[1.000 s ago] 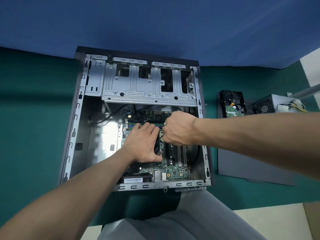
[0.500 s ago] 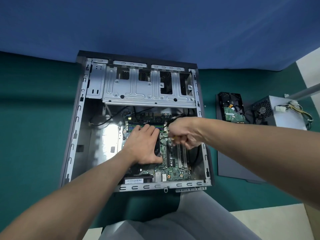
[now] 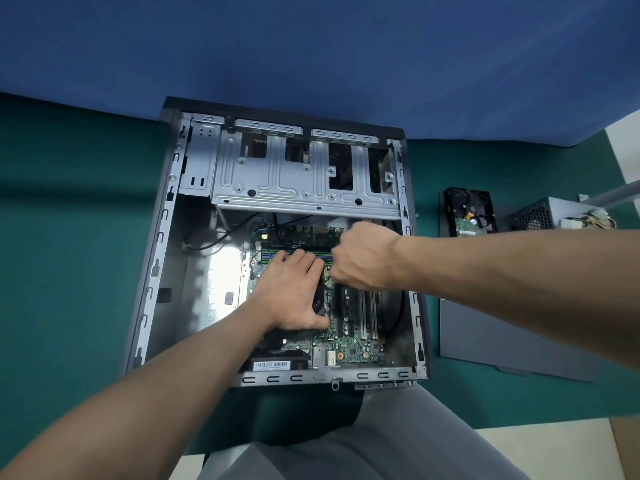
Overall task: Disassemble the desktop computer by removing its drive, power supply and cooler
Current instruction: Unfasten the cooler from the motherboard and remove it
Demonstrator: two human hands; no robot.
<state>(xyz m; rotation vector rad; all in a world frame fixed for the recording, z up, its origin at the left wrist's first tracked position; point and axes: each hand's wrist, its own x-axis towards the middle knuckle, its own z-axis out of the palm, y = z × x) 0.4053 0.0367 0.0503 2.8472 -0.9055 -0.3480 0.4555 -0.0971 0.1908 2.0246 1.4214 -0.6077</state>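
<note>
The open desktop case [image 3: 166,271] lies flat on the green table, with its motherboard [image 3: 353,341] exposed. My left hand [image 3: 291,292] rests flat on the black cooler [image 3: 320,299], fingers straight and thumb along its near edge. My right hand [image 3: 363,258] is curled into a fist at the cooler's far right corner, gripping a screwdriver that the fingers almost wholly hide. The removed hard drive [image 3: 469,213] and the grey power supply [image 3: 547,213] with its cable bundle lie on the table to the right of the case.
A metal drive cage [image 3: 277,181] spans the far end of the case. The dark side panel [image 3: 502,334] lies flat to the right, under the drive. A blue wall stands behind the table. My grey-clad lap is below the near table edge.
My right hand dipped slightly right and toward me, then came back to the cooler's far right corner. My left hand stayed on the cooler.
</note>
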